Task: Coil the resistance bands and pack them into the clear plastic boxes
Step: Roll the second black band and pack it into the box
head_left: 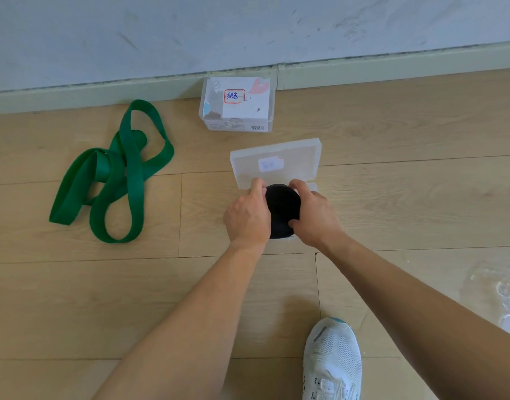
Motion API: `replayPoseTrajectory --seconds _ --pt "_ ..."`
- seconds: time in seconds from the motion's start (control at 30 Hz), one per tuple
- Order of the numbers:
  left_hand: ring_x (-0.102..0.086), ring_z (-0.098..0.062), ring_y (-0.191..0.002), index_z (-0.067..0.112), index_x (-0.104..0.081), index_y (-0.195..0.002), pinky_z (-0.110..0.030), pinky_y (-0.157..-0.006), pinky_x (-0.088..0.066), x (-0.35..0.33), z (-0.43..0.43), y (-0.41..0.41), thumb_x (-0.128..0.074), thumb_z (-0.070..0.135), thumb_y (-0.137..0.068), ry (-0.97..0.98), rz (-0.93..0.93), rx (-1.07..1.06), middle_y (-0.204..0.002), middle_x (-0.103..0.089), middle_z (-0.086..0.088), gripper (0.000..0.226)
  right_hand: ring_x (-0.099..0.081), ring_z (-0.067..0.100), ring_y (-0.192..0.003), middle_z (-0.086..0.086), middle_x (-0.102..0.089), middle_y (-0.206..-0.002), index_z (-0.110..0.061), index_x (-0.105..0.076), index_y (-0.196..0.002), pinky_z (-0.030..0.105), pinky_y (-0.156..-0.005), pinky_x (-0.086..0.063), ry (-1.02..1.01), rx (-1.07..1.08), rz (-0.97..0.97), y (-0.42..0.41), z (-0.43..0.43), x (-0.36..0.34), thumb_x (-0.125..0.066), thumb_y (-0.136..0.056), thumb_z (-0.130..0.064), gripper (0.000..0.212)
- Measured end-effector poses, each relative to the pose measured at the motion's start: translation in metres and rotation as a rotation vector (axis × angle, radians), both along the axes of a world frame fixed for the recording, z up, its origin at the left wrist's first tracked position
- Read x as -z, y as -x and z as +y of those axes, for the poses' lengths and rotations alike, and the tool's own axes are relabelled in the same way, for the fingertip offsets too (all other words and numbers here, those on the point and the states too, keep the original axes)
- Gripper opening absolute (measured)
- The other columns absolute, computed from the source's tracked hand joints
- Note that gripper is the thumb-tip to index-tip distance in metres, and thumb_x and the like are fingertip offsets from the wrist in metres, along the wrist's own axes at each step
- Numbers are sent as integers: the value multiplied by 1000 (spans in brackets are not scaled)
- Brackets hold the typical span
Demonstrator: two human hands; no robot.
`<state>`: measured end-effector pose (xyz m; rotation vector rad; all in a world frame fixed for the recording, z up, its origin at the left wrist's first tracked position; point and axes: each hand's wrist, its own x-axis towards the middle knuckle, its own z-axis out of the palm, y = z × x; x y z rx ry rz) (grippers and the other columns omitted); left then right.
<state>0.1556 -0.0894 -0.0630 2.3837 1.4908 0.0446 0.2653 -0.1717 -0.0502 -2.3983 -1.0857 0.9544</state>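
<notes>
I see both hands closed on the same thing. My left hand point(246, 216) curls round the left side of a tightly coiled black resistance band point(282, 209), and my right hand point(314, 217) grips its right side, thumb at the near edge and fingers over the far edge. The coil is a round, flat black disc between the two palms.

It sits over the base of an open clear plastic box point(312, 187), of which only a sliver shows past my right fingers, so I cannot tell whether the coil is fully down inside. The box's frosted hinged lid point(276, 163) lies open just beyond the hands, with a small pale label on it.

Farther off, at the far edge of the pale wooden plank floor point(75, 298), a second clear plastic box point(237, 103) is closed, touching the skirting board point(103, 93), with a red-bordered label on top. Towards the left edge of the floor a long green resistance band point(118, 174) lies uncoiled in loose loops, well apart from both boxes. A white mesh shoe point(331, 359) rests on the near edge of the floor.
</notes>
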Motion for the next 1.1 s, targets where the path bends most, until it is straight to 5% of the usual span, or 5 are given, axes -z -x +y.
replayPoseTrajectory --seconds 0.23,0.53,0.77,1.1 --pt "-57 -26 -68 20 -56 -110 -32 -52 -28 8 -9 7 -32 41 -107 -95 -91 42 -85 -66 4 32 -55 23 -92 1 -57 -102 -31 -42 -134 31 -71 -44 -34 16 11 -2 -4 5 -75 -84 -21 60" --pt "-47 -21 -45 15 -54 -75 -26 -46 -18 27 -19 7 -41 35 -101 -334 -218 0 -58 -53 3 35 -59 25 -79 0 -60 -80 -25 -59 -115 33 -63 -46 -158 112 -27 5 -10 13 -49 -103 -30 17" --pt "-50 -24 -64 20 -59 -70 -36 -65 -28 32 -15 9 -61 35 -96 -394 -225 -19 -54 -55 4 31 -58 24 -78 0 -59 -78 -25 -62 -111 34 -62 -47 -165 81 -53 4 -9 15 -47 -104 -30 17" --pt "-48 -23 -63 19 -55 -63 -36 -67 -32 35 -14 9 -67 30 -91 -349 -263 -17 -49 -50 5 32 -57 29 -78 7 -60 -83 -23 -61 -116 38 -64 -49 -178 54 -99 6 -14 22 -48 -104 -27 19"
